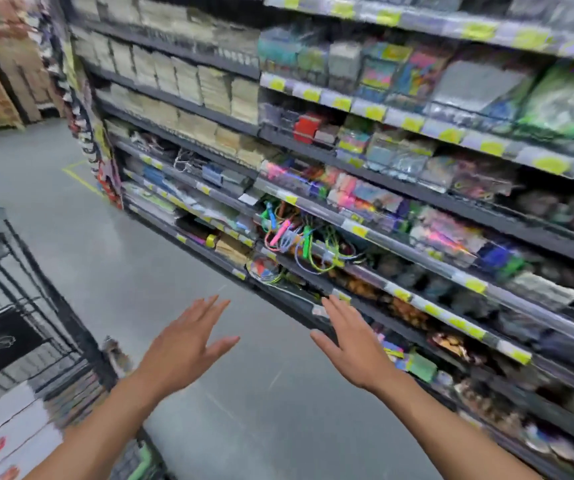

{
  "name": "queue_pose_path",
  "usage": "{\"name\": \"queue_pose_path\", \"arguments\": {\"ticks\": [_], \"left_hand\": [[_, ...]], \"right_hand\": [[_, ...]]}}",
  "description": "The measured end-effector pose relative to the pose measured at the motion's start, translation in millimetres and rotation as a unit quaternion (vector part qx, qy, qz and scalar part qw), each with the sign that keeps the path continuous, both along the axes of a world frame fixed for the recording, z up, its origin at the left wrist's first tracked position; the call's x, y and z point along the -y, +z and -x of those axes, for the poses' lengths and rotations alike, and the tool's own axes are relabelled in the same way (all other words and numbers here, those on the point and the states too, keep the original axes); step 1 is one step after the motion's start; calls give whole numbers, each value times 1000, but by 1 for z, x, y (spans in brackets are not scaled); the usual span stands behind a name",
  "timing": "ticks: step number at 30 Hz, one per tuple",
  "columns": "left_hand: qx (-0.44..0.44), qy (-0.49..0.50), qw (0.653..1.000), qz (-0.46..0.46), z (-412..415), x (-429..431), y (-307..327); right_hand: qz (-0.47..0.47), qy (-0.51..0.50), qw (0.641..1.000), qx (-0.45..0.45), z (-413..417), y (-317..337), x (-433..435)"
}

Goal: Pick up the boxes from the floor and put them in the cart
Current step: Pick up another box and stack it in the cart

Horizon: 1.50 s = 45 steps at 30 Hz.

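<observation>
Left hand point(188, 337), right hand point(351, 344) right of cart point(71, 323), apart, fingers straight, holding nothing: probably ready for next pick. Boxes point(1, 420) stacked inside cart; floor point(122, 271) right of cart shows none.

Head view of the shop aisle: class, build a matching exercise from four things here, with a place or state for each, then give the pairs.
1 left hand; 2 cart; 3 shelves; 4 white boxes.
a black wire, far left; b fingers spread, empty; c red print, bottom left; d stocked, on the right.
Pairs: 1-b, 2-a, 3-d, 4-c.
</observation>
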State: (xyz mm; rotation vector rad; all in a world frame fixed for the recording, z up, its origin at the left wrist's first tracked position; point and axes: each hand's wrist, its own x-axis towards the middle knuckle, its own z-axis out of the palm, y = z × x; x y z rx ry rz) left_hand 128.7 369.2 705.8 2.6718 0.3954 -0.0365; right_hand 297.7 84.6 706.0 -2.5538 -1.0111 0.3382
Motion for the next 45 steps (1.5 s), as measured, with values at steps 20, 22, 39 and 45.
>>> {"name": "queue_pose_path", "arguments": {"ticks": [20,22,39,45], "left_hand": [[29,-648,759,45,-221,588,31],[18,-689,723,46,-218,627,23],[-27,-843,537,17,-218,788,3],[-40,-849,527,16,-224,836,-5]], "right_hand": [[-31,-666,745,40,178,38,523],[-15,-707,706,37,204,36,536],[6,-853,520,44,267,17,563],[-1,-864,501,45,264,3,610]]}}
